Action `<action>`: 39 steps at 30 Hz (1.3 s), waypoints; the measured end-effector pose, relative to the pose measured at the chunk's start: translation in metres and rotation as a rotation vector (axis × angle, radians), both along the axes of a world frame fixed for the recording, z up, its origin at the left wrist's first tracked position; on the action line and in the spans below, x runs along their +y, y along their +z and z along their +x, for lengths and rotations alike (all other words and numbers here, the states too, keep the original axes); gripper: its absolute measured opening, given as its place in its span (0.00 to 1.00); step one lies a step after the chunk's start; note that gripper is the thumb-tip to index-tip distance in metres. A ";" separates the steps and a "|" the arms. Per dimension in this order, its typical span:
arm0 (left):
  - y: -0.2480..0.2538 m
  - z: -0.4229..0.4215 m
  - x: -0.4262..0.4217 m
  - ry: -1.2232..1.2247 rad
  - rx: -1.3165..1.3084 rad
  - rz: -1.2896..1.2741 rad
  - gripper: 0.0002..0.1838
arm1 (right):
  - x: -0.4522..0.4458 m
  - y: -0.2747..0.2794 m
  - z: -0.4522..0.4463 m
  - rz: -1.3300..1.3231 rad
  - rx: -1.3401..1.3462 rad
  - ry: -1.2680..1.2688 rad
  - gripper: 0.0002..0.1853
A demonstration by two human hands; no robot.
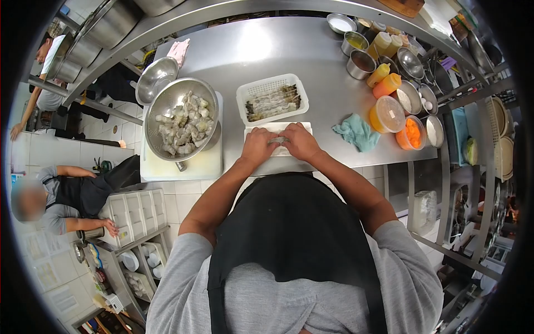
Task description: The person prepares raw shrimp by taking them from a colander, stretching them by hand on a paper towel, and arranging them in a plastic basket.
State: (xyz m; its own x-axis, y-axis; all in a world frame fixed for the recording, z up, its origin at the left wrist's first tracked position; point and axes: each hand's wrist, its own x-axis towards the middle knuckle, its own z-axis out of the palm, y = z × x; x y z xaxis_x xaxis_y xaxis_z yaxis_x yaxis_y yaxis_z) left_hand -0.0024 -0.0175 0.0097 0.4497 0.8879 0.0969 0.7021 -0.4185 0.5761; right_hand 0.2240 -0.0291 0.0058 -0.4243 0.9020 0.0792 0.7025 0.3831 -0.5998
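Observation:
My left hand (259, 143) and my right hand (300, 141) meet at the near edge of the steel table. Between their closed fingers is a small greyish shrimp (276, 140), partly covered by the fingertips. It is held over a white rectangular board or cloth (273, 128); which of these I cannot tell. Just beyond stands a white perforated basket (242, 100) with stretched-out raw shrimp (273, 102) lying side by side in it. To the left, a steel colander (153, 133) holds a heap of raw shrimp (186, 122).
The colander sits on a white cutting board (161, 167), with a steel bowl (157, 80) behind it. At right lie a turquoise cloth (357, 132), sauce bottles (386, 84) and an orange-filled tub (411, 133). A co-worker (83, 195) stands at left. A shelf rail (278, 11) crosses overhead.

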 end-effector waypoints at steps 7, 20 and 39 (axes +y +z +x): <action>0.002 0.006 0.001 -0.004 -0.112 -0.029 0.13 | 0.006 -0.002 0.008 -0.133 0.125 -0.088 0.12; -0.005 0.013 -0.007 0.017 -0.112 -0.027 0.12 | -0.001 0.010 0.008 -0.154 0.001 -0.041 0.14; -0.014 0.016 -0.011 0.038 -0.204 0.036 0.09 | -0.007 0.003 0.002 -0.062 0.103 -0.077 0.04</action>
